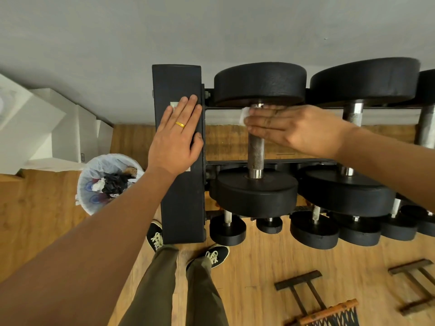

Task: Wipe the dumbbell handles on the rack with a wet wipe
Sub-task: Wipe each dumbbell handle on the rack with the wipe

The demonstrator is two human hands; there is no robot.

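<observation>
Two hands up on the rack, here we go. My left hand (175, 140) lies flat on the rack's black end panel (181, 203), fingers straight and close together, a gold ring (180, 124) on one of them, the palm resting on the panel's top face.

My right hand (294, 129) reaches in from the right and lies across the dumbbell handle (256, 149). Its fingers are straight and pressed side by side, pushing the wet wipe (244, 116) against the far end of the knurled bar, just below the far black plate (260, 83). Only a white corner of the wipe peeks out past my fingertips. My thumb is hidden, so I can't tell where it sits. The near half of the handle is bare metal, running down into the near plate (256, 194).

Just beside it on the right sits a bigger dumbbell (348, 191) on the same top tier, and smaller dumbbells (314, 231) line the tier below.

Down left of the rack stands a lined bin (94, 175) with rubbish in it, on the wooden floor (259, 267). My shoes (217, 254) are planted at the foot of the end panel.
</observation>
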